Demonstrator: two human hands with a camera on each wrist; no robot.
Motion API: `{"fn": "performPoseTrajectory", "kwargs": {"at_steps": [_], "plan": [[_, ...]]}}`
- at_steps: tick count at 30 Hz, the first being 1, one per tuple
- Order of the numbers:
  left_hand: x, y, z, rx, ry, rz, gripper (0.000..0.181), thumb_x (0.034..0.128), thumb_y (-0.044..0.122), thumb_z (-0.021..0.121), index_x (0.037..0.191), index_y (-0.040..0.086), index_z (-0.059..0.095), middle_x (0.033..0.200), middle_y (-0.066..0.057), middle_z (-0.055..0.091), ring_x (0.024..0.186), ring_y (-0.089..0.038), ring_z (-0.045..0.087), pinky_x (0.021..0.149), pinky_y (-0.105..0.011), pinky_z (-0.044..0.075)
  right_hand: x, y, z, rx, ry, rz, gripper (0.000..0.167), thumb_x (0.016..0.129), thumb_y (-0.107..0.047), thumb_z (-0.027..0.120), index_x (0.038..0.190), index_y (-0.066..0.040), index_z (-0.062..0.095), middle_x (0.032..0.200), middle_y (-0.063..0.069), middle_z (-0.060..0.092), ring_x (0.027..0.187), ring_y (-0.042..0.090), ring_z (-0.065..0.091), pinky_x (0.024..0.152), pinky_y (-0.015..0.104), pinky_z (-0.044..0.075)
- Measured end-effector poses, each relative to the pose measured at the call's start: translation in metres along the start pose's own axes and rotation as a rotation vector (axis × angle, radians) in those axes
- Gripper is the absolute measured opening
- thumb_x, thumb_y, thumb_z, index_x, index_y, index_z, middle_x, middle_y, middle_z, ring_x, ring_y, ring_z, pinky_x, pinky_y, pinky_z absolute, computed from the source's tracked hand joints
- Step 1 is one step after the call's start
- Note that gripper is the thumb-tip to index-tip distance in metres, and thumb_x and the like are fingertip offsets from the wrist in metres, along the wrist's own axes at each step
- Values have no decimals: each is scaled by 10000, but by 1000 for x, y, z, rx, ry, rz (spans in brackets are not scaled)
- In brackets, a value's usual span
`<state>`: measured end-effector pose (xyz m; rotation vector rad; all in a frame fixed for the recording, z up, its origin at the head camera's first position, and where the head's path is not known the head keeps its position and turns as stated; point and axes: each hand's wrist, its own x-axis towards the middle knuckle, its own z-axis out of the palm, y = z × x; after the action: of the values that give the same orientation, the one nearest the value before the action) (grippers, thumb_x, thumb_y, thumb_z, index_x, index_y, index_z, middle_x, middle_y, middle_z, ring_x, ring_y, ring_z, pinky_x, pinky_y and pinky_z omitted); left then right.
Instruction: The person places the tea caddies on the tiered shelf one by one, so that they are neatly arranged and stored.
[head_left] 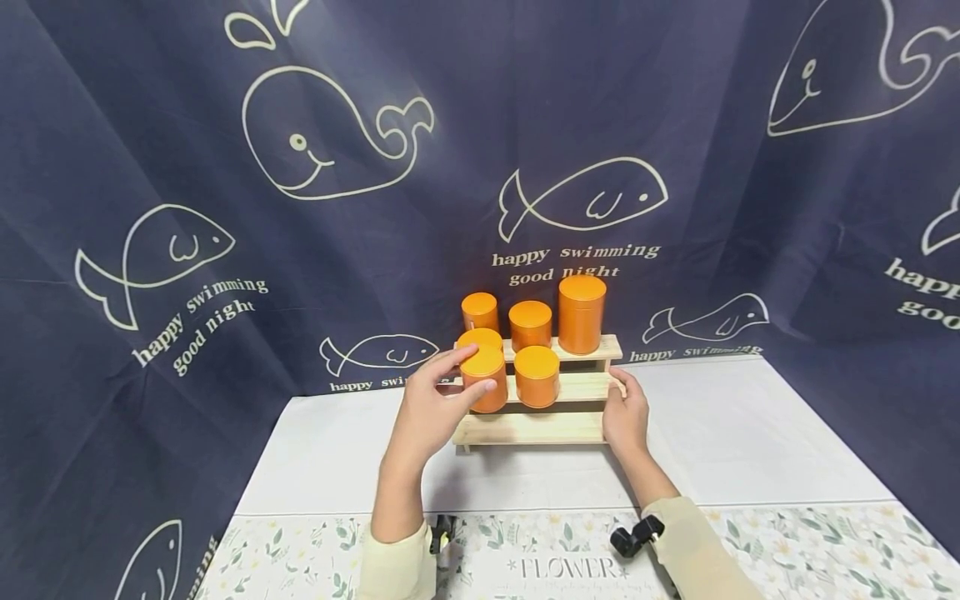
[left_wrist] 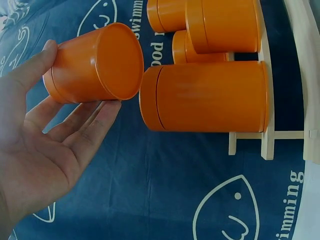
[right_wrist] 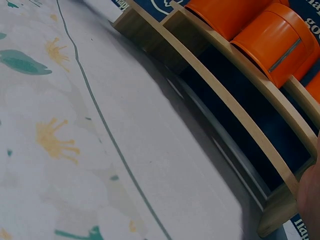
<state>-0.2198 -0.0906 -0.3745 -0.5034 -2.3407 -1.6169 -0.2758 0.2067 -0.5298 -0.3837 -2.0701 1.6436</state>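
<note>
My left hand point(head_left: 438, 410) holds an orange lidded canister point(head_left: 486, 392), thumb in front and fingers on its other side. In the left wrist view, this canister point(left_wrist: 95, 65) is tilted, its bottom near the lid of a taller orange canister point(left_wrist: 210, 97) on the rack. At the right end of the three-step wooden rack point(head_left: 532, 427), my right hand point(head_left: 627, 417) grips the side; only part of that hand point(right_wrist: 310, 192) shows in the right wrist view. Beside the held canister, a short orange canister point(head_left: 537, 379) stands on the middle step.
On the top step stand a narrow canister point(head_left: 480, 311), a short one point(head_left: 530, 323) and a tall one point(head_left: 581, 315), all orange. A dark blue fish-print curtain point(head_left: 450, 250) hangs close behind the rack. The white tabletop point(head_left: 720, 433) meets a floral mat point(head_left: 810, 542) in front.
</note>
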Motion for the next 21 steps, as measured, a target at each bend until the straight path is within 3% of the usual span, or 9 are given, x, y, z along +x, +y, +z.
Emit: {"fn": "performPoseTrajectory", "kwargs": {"at_steps": [9, 17, 21], "plan": [[0, 1, 6, -17, -40, 0, 558, 847, 290, 906, 1371, 252, 721, 1269, 18, 721, 1099, -167, 710, 903, -283, 642, 0, 0, 0, 4, 1, 1, 405, 1091, -75, 417, 1462, -18, 569, 1551, 240, 549, 1540, 404, 419, 1282, 573, 314], [-1, 3, 12, -41, -72, -6, 544, 857, 288, 898, 1369, 243, 721, 1281, 19, 714, 1093, -183, 719, 941, -405, 644, -1, -1, 0, 2, 1, 13, 406, 1092, -77, 416, 1464, -27, 570, 1569, 230, 535, 1555, 394, 399, 1286, 572, 307], [-1, 2, 16, -48, -89, -10, 552, 852, 278, 901, 1372, 244, 719, 1298, 18, 710, 1091, -185, 726, 943, -367, 642, -1, -1, 0, 3, 2, 11, 405, 1091, -79, 419, 1462, -28, 572, 1571, 226, 535, 1557, 389, 397, 1289, 568, 303]]}}
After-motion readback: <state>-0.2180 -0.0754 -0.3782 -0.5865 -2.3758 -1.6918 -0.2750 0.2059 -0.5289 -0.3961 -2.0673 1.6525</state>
